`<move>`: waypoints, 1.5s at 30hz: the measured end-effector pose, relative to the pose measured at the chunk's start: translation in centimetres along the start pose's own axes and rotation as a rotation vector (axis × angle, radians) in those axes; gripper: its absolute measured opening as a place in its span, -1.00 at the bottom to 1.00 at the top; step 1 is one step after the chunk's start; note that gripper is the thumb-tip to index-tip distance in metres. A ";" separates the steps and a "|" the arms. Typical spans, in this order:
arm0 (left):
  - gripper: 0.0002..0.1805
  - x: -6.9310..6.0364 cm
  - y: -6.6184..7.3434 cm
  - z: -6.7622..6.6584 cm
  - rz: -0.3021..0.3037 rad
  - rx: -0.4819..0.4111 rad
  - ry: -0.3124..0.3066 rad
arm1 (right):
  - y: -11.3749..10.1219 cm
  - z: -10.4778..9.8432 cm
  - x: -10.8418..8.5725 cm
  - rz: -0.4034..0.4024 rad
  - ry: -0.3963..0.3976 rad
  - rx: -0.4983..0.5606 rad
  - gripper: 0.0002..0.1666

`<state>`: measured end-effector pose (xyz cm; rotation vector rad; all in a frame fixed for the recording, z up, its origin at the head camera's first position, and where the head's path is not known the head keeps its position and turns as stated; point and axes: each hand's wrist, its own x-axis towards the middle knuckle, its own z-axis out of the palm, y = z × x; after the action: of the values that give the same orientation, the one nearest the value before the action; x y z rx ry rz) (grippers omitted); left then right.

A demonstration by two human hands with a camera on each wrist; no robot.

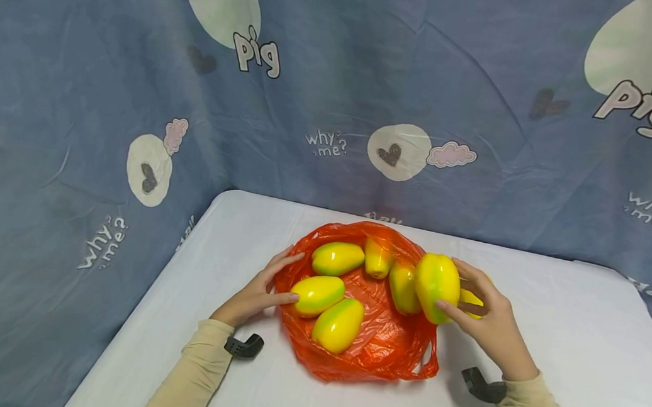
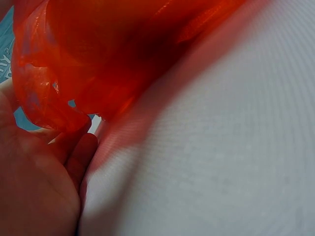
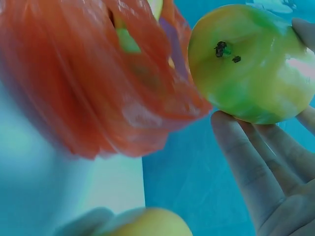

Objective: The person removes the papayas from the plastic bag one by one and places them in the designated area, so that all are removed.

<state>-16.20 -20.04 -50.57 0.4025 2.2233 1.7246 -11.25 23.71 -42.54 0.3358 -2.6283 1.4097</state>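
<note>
clearly pinched a yellow-green papaya-like fruit between thumb and fingertips of the right hand, out beyond the palm, at the right rim of the red plastic bag. spread thumb and fingers of the left hand apart against the bag's left side. saw five similar fruits inside, and another yellow fruit partly hidden behind the right hand.

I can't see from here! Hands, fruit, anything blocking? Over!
Right hand holding yellow-green fruit at right rim of red bag. Left hand touching bag's left side. Right hand partly hiding another fruit.
</note>
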 end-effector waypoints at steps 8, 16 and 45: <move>-0.16 0.1 -0.2 0.0 0.000 0.001 0.000 | 0.7 -1.5 -0.2 0.035 0.031 -0.006 -0.14; -0.15 0.0 -0.2 0.0 -0.014 -0.013 0.004 | 1.9 -2.8 -0.5 0.023 0.081 -0.022 -0.12; -0.15 0.0 0.0 0.0 -0.009 -0.004 0.001 | 6.0 -7.2 -1.7 0.206 0.202 -0.092 -0.15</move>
<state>-16.26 -20.04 -50.55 0.3896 2.2191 1.7244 -11.04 33.11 -43.80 -0.0862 -2.6074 1.2951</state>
